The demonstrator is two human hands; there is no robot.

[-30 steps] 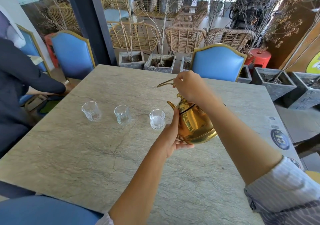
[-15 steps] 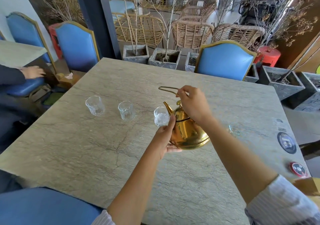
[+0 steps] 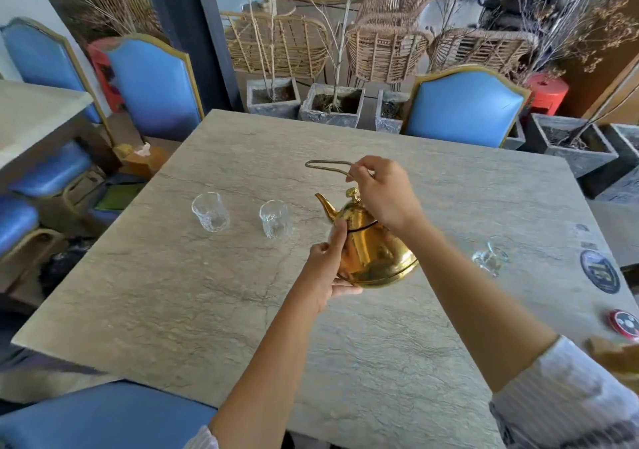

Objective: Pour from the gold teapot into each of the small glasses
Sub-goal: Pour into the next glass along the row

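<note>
Head view: gold teapot (image 3: 375, 251) tilts left; spout (image 3: 325, 205) toward small glasses (image 3: 275, 219).

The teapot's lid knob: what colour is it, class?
Gold, matching the gold teapot; the knob shows in the head view.

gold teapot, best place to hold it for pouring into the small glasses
Hold the gold teapot by its wire handle from above, as the right hand does; the left hand steadies the round belly from the side under the spout, which points toward the glasses.
</note>
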